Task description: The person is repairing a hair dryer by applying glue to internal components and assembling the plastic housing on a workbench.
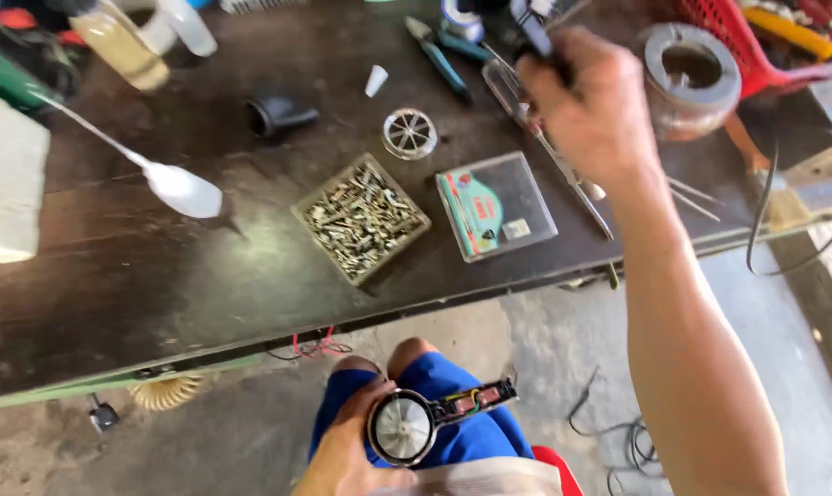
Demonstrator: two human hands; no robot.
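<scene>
Your workbench (158, 276) is dark, worn wood with a dull sheen. On it, the screws (361, 219) look like bright metal in a cardboard tray; beside them sits a clear glossy plastic case (496, 205). Your left hand (347, 450) holds a shiny metal-rimmed fan unit (403, 426).

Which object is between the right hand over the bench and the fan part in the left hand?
The bench edge lies between them. The right hand is above the bench, the left hand holds the round fan part below it.
</scene>
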